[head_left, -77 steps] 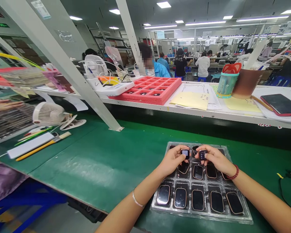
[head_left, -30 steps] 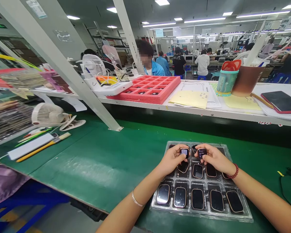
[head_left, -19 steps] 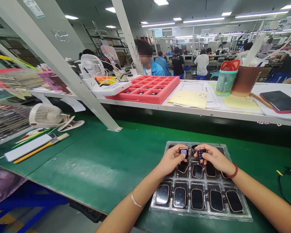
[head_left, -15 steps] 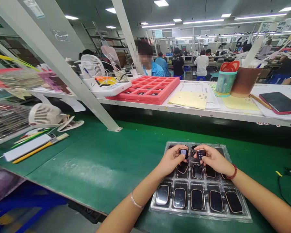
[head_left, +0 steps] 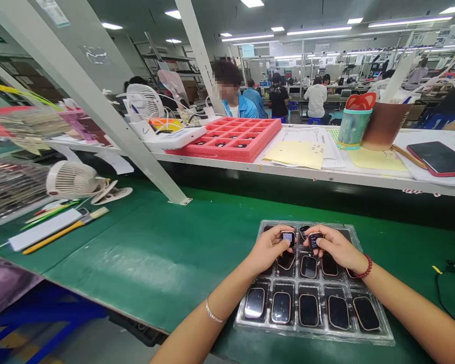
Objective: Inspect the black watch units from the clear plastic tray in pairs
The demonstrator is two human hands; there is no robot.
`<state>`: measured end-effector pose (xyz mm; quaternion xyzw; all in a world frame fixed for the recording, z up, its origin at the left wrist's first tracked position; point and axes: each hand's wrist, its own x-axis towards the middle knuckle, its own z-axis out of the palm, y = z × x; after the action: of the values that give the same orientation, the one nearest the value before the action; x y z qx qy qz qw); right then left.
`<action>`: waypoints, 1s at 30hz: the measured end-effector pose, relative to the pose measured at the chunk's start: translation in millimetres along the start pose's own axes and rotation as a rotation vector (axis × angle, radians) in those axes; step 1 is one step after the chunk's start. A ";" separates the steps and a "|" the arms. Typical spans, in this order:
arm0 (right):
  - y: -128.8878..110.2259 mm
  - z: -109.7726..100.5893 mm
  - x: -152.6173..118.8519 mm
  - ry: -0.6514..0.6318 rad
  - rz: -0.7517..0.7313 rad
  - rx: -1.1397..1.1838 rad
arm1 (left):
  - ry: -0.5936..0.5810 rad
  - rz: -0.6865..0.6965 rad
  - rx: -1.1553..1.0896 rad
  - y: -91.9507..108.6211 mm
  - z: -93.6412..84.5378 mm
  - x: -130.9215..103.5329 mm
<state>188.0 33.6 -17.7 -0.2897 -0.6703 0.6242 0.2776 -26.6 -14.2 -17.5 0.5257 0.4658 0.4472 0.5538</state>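
Between thumb and fingers, my left hand (head_left: 270, 248) grips a smartwatch (head_left: 287, 236) without a strap, its lit screen showing a QR code. My right hand (head_left: 334, 244) holds a second smartwatch (head_left: 314, 239), its dark screen lit with small white marks too fine to read. Both hands are over the far part of a clear plastic tray (head_left: 314, 333). In its compartments lie several dark-screened watches, such as the front-row watch (head_left: 308, 310). My hands and forearms hide part of the back rows.
A white shelf (head_left: 227, 164) crosses behind the bench, bearing a red foam tray (head_left: 246, 151), papers, a brown cup (head_left: 385, 126) and a phone (head_left: 440, 157). At left lie a small fan (head_left: 74, 179) and a yellow-handled brush (head_left: 56, 237). A black cable (head_left: 440, 288) runs at right.
The right-hand watch's screen has switched from a few icons with text to a different pattern of small marks. Both hands stay almost in place.
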 end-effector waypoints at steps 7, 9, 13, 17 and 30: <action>1.1 0.4 0.4 -0.008 0.011 0.030 | -0.003 -0.008 0.015 -0.6 -0.5 0.4; 1.1 0.5 0.3 -0.008 0.013 0.025 | -0.003 -0.006 0.011 -0.4 -0.2 0.4; 0.0 1.1 -0.1 -0.014 0.009 0.022 | 0.002 -0.006 0.001 0.3 0.2 0.0; -0.6 1.2 -0.2 -0.009 0.024 0.033 | 0.003 -0.010 0.013 0.4 0.0 -0.6; -1.6 2.1 -0.6 -0.004 0.019 0.012 | 0.011 -0.005 0.006 2.8 0.9 -0.8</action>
<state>186.8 31.7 -16.2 -0.2932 -0.6645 0.6312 0.2721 -25.8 -15.0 -14.7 0.5237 0.4714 0.4474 0.5508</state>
